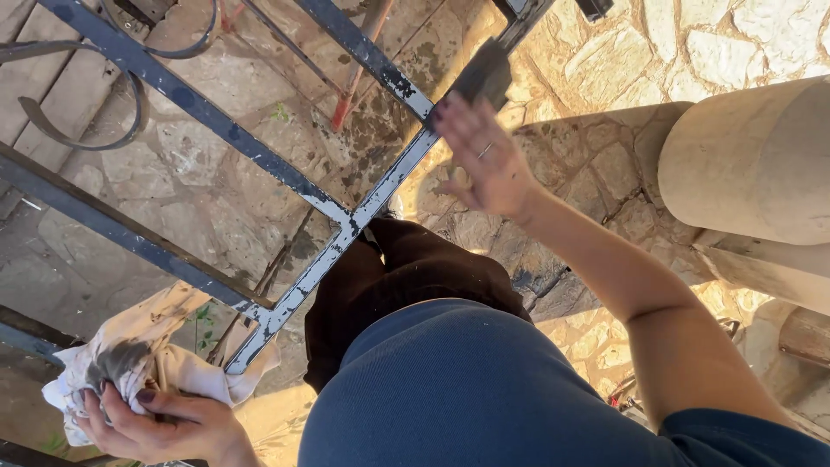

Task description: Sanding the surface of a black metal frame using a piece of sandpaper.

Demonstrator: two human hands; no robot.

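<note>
Stone paving (216, 199) of irregular slabs fills the background, sunlit toward the right of the frame, where a pale stone column (752, 156) lies across the upper right. A dark blue metal gate frame (346, 229) with flaking paint runs diagonally from the lower left to the top centre, its bars crossing the upper left. The right hand (488, 160), at upper centre, presses a dark sanding block (484, 76) against the frame's bar; its grip is closed on the block with the fingers spread flat over it. The left hand (164, 424), in the lower left corner, grips a crumpled white rag (130, 355) stained with dark smudges, just beside the frame's lower end. The person's blue shirt (467, 389) and dark trousers (406, 277) fill the lower centre.
</note>
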